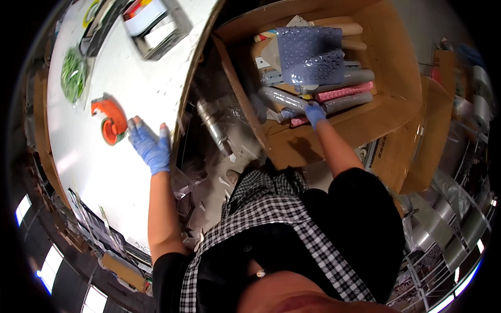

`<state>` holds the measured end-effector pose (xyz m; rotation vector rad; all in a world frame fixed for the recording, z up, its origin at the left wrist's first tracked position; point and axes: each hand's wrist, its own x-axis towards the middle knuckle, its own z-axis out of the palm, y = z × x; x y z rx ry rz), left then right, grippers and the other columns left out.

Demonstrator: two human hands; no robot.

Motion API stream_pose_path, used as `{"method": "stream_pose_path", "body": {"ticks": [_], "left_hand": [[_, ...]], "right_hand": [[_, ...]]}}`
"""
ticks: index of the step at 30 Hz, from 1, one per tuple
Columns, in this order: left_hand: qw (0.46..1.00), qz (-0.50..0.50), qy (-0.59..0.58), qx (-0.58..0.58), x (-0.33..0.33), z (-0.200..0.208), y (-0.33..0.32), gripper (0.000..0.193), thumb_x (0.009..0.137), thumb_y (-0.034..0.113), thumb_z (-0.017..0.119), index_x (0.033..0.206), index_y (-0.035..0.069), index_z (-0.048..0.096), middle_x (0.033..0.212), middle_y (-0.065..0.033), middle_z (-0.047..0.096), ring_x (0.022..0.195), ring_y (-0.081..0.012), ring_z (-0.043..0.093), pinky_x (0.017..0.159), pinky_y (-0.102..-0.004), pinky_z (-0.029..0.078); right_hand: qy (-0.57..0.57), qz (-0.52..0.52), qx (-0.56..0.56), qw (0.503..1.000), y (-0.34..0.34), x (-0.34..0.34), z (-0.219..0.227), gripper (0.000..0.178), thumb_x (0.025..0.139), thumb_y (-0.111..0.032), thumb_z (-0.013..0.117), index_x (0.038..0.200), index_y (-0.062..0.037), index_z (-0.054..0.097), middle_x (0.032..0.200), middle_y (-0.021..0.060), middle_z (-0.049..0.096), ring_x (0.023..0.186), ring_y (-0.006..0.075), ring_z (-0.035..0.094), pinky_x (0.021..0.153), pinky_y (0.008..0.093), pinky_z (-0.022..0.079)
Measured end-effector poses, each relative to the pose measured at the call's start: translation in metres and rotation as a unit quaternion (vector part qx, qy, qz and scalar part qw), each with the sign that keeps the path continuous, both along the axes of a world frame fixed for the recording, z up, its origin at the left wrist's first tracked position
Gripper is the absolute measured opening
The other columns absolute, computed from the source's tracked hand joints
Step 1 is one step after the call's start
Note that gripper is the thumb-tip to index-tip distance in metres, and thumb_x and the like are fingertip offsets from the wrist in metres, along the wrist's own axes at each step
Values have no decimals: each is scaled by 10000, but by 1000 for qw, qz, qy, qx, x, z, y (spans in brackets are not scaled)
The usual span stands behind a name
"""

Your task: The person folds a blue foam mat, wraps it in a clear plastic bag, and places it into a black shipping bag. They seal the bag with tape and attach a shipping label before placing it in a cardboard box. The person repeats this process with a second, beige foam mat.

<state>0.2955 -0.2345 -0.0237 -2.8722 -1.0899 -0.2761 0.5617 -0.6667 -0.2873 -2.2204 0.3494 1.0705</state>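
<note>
My left hand (150, 151), in a blue glove with bare fingertips, lies flat with fingers spread on the white table, just beside an orange tape dispenser (112, 121). Inside a big cardboard box (292, 148), my right hand (315, 114), gloved alike, is closed on the end of a shiny grey plastic-wrapped roll (283, 98). Its fingertips are partly hidden. Around that hand lie a pink dotted roll (344, 92) and another grey roll (348, 103). A blue-grey bumpy mat (310, 55) rests on top of further rolls behind it.
The white table (141, 94) carries a bag of green strips (73, 74) and a grey bin (156, 31) of odds and ends. Between table and box, a silvery wrapped roll (213, 127) stands among plastic scraps. Metal racking with rolls (443, 219) is at the right.
</note>
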Motion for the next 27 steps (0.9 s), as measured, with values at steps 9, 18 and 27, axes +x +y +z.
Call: {"method": "stream_pose_path", "body": {"ticks": [9,18,27], "left_hand": [[985,9,-73,-158,74,55,-9,753,937,388,532,1498,-60,305,1560,-218,279,1454,-323,269,1194,-419,184],[987,3,-58,-148,89,67,0,770,948,457,503,1500,-46,313,1560,-221,284,1454,-334,265,1187,-443,180],[997,-33,-38,-50,54,73,4,737,894,261,622,1479,-57,306,1517,-241,332,1422,-391,278,1177,-460,208]], "right_hand": [[100,-429,-31,897,45,147,-207,595,891,-492,626,1324,-92,555,1184,133,635,1050,284,601,929,386,467],[89,-567,149,805,33,190,-129,394,973,-390,559,1266,-127,571,1088,77,658,929,287,634,743,373,552],[-328,-299,425,789,-16,202,279,304,910,-237,666,1120,-23,613,1038,102,653,970,249,630,919,403,499]]}}
